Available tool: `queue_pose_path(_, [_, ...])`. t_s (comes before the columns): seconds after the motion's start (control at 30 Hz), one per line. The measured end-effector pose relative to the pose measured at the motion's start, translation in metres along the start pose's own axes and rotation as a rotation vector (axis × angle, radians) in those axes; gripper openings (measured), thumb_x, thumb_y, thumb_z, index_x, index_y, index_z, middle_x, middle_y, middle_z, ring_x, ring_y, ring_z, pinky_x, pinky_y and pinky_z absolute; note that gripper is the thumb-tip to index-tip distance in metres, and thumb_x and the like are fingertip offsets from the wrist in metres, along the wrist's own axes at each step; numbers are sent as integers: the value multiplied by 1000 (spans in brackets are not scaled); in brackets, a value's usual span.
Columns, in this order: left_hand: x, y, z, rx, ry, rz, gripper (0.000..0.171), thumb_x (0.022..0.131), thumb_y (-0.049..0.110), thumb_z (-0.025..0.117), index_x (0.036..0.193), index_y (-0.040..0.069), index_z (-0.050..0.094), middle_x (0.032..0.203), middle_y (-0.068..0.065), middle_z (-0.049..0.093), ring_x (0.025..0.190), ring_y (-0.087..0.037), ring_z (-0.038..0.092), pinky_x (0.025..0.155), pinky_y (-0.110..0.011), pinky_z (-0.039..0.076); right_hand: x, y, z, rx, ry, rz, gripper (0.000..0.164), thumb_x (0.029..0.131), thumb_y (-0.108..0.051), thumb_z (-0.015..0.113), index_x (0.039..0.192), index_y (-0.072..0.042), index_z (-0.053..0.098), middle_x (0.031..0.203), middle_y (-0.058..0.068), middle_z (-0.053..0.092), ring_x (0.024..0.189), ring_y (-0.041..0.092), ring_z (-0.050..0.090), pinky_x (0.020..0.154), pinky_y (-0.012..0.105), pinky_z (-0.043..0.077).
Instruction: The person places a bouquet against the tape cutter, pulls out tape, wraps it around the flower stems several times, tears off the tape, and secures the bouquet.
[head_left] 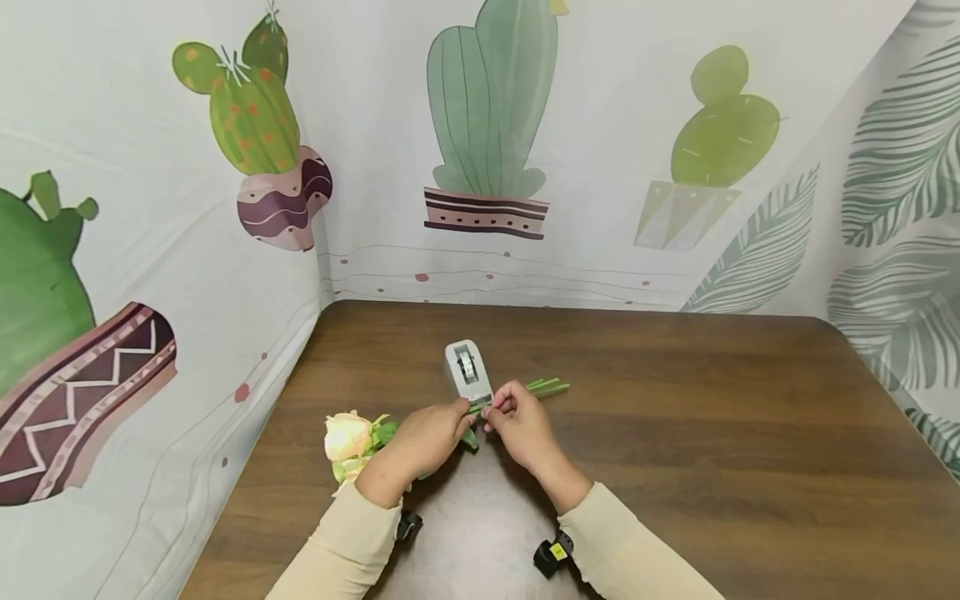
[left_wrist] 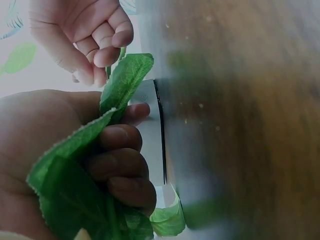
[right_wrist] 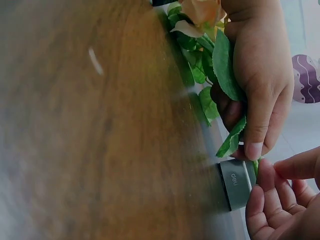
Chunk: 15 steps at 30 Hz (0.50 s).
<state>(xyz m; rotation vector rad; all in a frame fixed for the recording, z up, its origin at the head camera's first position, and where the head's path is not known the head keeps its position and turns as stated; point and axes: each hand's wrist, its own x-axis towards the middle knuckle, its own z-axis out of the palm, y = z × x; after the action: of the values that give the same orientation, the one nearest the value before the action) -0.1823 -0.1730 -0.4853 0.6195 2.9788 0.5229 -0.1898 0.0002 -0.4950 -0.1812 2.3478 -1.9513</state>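
Peach roses point(head_left: 347, 437) with green leaves lie at the left, under my left wrist. Their green stems point(head_left: 553, 387) run to the right past both hands. My left hand point(head_left: 429, 437) grips the stems; in the left wrist view its curled fingers point(left_wrist: 122, 162) close around them among the leaves point(left_wrist: 75, 175). My right hand point(head_left: 521, 423) pinches at the stems just right of the left hand, thumb and index finger together. Whether a strip of tape lies between those fingertips cannot be seen. A grey-white tape dispenser point(head_left: 468, 373) stands just beyond the hands.
The brown wooden table point(head_left: 712, 433) extends to both sides of the arms. A cactus-printed white cloth point(head_left: 375, 167) hangs behind it and along the left side. Black wrist straps with cameras point(head_left: 552, 556) sit near the cream sleeves.
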Motion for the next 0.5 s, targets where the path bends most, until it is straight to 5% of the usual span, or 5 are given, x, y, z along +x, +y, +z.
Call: queue_pose_path(0.5, [1, 2, -1, -12, -14, -14, 21, 107, 29, 50, 92, 16, 54, 69, 4, 51, 64, -15, 50, 61, -37, 44, -5, 0, 1, 279, 36, 123, 16, 87, 8, 66, 90, 2, 51, 69, 1, 57, 57, 10, 60, 60, 22, 52])
